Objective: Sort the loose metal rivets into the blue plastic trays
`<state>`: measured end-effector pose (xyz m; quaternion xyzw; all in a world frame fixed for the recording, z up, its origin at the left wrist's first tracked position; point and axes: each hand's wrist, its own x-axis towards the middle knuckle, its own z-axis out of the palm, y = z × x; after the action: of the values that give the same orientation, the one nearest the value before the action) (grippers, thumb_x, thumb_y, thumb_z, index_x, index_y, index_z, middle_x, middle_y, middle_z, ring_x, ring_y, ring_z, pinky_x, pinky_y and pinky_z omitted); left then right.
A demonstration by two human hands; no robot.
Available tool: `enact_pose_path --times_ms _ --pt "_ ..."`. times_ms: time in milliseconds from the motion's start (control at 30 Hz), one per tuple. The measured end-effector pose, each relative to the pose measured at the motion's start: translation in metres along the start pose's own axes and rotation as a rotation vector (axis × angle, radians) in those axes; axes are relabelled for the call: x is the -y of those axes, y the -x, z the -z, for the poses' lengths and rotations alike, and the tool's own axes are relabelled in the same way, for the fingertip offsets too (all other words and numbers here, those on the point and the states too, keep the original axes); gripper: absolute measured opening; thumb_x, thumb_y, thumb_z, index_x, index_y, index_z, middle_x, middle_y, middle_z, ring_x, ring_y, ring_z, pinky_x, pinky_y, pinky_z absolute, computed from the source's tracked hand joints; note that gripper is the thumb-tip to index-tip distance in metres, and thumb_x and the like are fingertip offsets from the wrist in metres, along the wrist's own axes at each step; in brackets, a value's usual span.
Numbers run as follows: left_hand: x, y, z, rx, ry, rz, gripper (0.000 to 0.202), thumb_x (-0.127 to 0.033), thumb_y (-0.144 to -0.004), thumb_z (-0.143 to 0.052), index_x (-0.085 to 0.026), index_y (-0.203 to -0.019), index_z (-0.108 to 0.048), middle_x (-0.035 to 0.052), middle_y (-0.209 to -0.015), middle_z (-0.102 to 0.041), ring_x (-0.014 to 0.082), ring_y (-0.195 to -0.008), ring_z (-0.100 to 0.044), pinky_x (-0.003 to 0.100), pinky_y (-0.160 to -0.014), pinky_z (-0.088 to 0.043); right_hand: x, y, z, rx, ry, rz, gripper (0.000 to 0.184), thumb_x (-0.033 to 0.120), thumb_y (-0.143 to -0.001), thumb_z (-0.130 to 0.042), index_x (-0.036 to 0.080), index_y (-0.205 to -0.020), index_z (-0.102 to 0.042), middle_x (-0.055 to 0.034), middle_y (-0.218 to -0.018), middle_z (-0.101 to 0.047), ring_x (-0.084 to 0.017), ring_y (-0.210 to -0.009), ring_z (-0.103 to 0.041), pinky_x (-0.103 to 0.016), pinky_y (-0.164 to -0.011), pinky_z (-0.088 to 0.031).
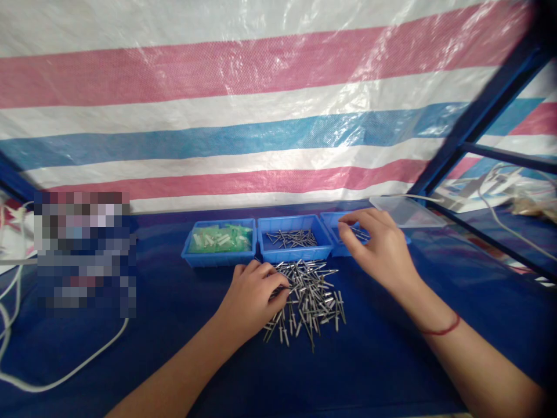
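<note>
A loose pile of small metal rivets [311, 296] lies on the blue table cloth in front of me. My left hand [255, 299] rests at the pile's left edge, fingers curled and pinched on rivets. My right hand [380, 247] hovers over the right blue tray [333, 223], thumb and fingers pinched together; what they hold is too small to make out. The middle blue tray [293, 251] holds a few rivets. The left blue tray [204, 255] holds pale green plastic pieces [221, 238].
A clear plastic lid [407, 212] lies behind the right tray. White cables [65, 377] run along the left side. A striped tarp [261, 116] hangs behind the table, and a blue metal frame [474, 128] rises at the right.
</note>
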<state>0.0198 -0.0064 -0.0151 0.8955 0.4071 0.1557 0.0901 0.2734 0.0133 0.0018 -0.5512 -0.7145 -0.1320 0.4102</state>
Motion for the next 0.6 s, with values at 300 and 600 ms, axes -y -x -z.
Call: enact_pose_path --times_ms 300,600 --pt "-0.009 -0.008 -0.001 0.003 -0.151 -0.029 0.015 -0.031 -0.089 -0.054 -0.024 -0.085 -0.066 0.0019 -0.087 -0.063 0.0206 -0.085 -0.054 0.036 -0.073 -0.031 0.043 0.014 -0.013 0.168 -0.274 0.196 0.01 0.019 -0.086 -0.053 0.018 -0.086 -0.063 -0.0055 -0.086 -0.064 -0.02 -0.083 -0.056 -0.036 -0.077 -0.046" --pt "-0.006 -0.01 -0.002 -0.104 0.058 0.013 0.014 -0.022 -0.092 -0.048 -0.02 -0.087 -0.06 0.0022 -0.086 -0.061 0.0186 -0.085 -0.056 0.032 -0.073 -0.035 0.05 0.015 -0.013 0.296 -0.397 0.14 0.007 0.017 -0.083 -0.055 0.019 -0.085 -0.062 -0.004 -0.082 -0.065 -0.019 -0.08 -0.058 -0.037 -0.077 -0.046"
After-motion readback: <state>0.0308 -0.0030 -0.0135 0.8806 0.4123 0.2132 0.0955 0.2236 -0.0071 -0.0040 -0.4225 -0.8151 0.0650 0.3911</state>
